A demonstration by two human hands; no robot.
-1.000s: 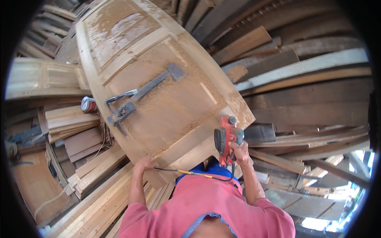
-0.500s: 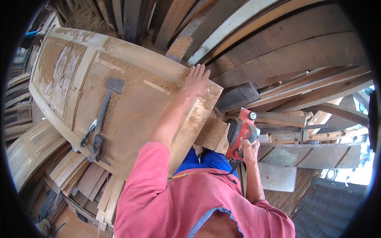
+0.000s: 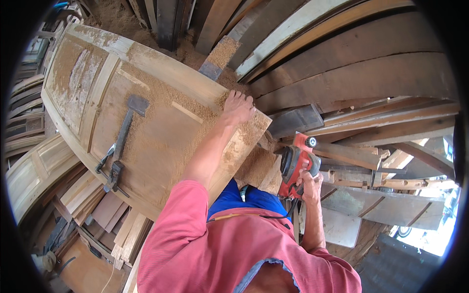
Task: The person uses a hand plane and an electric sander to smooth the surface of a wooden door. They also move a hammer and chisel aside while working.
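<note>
A panelled wooden door (image 3: 161, 146), strewn with wood shavings, lies in front of me and to the left. My left hand (image 3: 238, 107) rests near its far right corner, fingers bent over the far edge and gripping it. To the right of the door, my right hand (image 3: 309, 184) is closed around the handle of a red electric planer (image 3: 294, 168), held apart from the door. On the door lie a hammer (image 3: 131, 119) with a dark head and a metal clamp (image 3: 115, 176) near the edge closest to me. A thin wooden strip (image 3: 187, 112) lies among the shavings.
Stacked boards (image 3: 361, 73) fill the far right side. A shavings-covered block (image 3: 220, 57) juts out beyond the door's far edge. Another panelled door (image 3: 39, 168) and cut planks (image 3: 83, 195) lie at the left. The planer's cord (image 3: 281, 215) runs along my waist.
My left hand's fingers were stretched out flat and now bend over the door's edge. The door shifts slightly in view; the planer stays in my right hand, almost unmoved.
</note>
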